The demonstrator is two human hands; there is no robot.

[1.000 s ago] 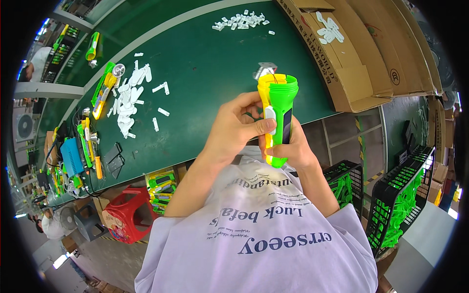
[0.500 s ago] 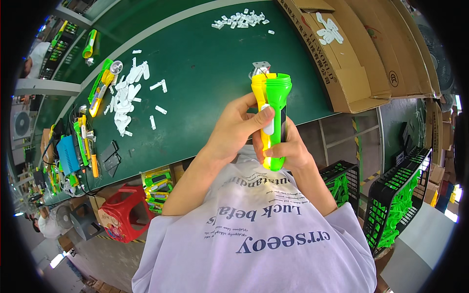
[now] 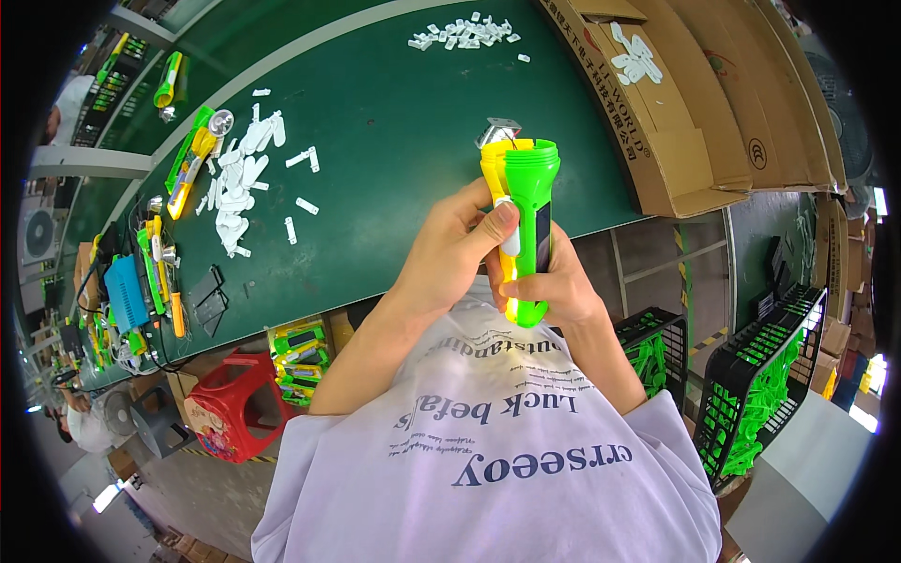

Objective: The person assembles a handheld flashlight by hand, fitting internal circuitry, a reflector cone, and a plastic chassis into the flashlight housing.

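Observation:
Upright in front of my chest is a flashlight body with a green half [image 3: 532,188] and a yellow half [image 3: 495,169], pressed side by side with a threaded rim at the top. My left hand [image 3: 449,246] is closed around the yellow half, its thumb on a white slide piece [image 3: 511,239] at the seam. Lower down, my right hand [image 3: 563,286] grips the green half, with its thumb across the front. A shiny metal part with a flat plate [image 3: 497,129] shows behind the rim; what it attaches to is hidden.
White plastic pieces [image 3: 246,183] lie heaped on the green table [image 3: 375,141], with smaller white parts [image 3: 465,33] at its far edge. Flashlight parts [image 3: 188,174] lie left. An open cardboard box [image 3: 694,141] stands right, above black crates [image 3: 765,385] of green parts. A red stool [image 3: 235,408] is lower left.
The green half has turned slightly toward the yellow one, and the white slide piece shows less. Both hands keep their hold and have barely moved.

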